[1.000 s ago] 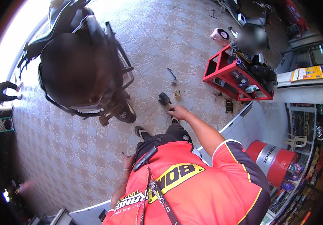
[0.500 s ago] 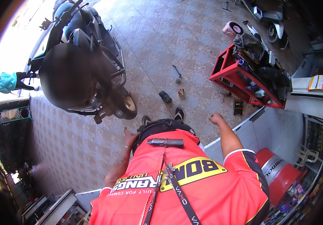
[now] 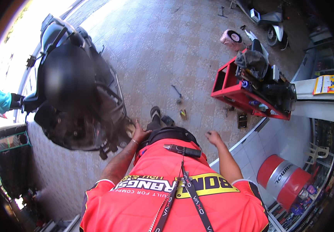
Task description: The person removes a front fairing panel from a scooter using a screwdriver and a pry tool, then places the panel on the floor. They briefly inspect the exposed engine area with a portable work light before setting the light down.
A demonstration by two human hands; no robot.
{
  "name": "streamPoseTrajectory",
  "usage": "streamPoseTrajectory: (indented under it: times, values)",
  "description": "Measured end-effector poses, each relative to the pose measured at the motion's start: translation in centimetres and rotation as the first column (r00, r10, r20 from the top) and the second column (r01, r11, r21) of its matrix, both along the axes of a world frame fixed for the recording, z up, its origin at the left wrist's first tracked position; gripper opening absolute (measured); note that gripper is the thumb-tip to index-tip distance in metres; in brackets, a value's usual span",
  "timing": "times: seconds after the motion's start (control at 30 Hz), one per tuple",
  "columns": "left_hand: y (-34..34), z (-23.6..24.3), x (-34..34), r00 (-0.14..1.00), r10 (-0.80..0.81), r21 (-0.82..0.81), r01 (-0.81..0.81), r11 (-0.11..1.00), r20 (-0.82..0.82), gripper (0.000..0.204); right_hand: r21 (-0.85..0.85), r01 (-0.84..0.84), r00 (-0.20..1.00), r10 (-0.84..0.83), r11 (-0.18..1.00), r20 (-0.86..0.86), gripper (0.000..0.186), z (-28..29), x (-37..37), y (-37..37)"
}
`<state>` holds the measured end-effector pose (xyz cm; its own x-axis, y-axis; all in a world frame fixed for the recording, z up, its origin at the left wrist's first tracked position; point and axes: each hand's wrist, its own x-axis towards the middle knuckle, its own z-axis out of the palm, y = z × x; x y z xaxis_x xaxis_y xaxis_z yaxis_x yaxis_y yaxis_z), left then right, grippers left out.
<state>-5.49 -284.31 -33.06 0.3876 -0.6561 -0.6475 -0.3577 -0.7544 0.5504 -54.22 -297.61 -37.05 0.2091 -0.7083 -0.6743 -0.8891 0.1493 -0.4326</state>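
A red metal tool tray [image 3: 229, 91], box-shaped and open-topped, is seen on the tiled floor [image 3: 155, 50], well beyond the right hand's fingers; dark engine parts [image 3: 269, 83] and a grey rag [image 3: 252, 60] are piled in it. A red and white drum [image 3: 287, 179] lies on its side near the right elbow, and what it holds cannot be told.

The left hand [image 3: 139, 133] is stretched out with loosely spread fingers, and their tips are laid against the lower rear of the scooter [image 3: 78, 100]; nothing is seen gripped in it, though whether a part is pinched cannot be told at this size. The right hand [image 3: 214, 137] is held in the air, fingers relaxed and slightly curled, nothing grasped.

The scooter, dark and glossy with a curved body and a tubular metal rack, stands just left of the left fingertips. Between the two hands, just ahead of the fingers, a dark sandal [image 3: 155, 113] is seen on the floor. Slightly further out from the right fingers lie a small yellow-tipped tool [image 3: 182, 113] and a thin metal wrench [image 3: 177, 92]. The floor is paved in small patterned tiles, matt and grey-pink.
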Motion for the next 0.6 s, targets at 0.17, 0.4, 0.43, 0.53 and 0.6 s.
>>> streamPoseTrajectory:
  times: [0.17, 0.4, 0.43, 0.53, 0.6]
  values:
    - [-4.9, -3.4, 7.1, 0.981, 0.029, 0.082, -0.013, 0.997, -0.192, 0.126, 0.256, 0.326, 0.925, -0.251, 0.910, -0.286, 0.047, 2.2, -1.1, 5.3]
    - [-9.1, -2.2, 12.9, 0.869, 0.291, 0.130, -0.261, 0.957, -0.401, 0.123, 0.387, 0.393, 0.897, -0.256, 0.834, -0.360, 0.042, 7.1, 4.4, 3.9]
    - [-10.4, -2.0, 13.3, 0.868, 0.310, 0.167, -0.264, 0.950, -0.389, 0.120, 0.378, 0.316, 0.927, -0.199, 0.870, -0.317, 0.042, 7.7, 5.6, 1.9]
    - [-13.8, -1.7, 14.8, 0.650, 0.506, 0.300, -0.409, 0.862, -0.567, 0.109, 0.371, 0.203, 0.957, -0.104, 0.906, -0.270, 0.042, 8.5, 9.3, -6.3]
    - [-16.4, -2.3, 15.4, 0.816, 0.353, 0.233, -0.272, 0.933, -0.458, 0.118, 0.296, 0.117, 0.974, -0.052, 0.948, -0.220, 0.043, 8.1, 11.5, -13.2]
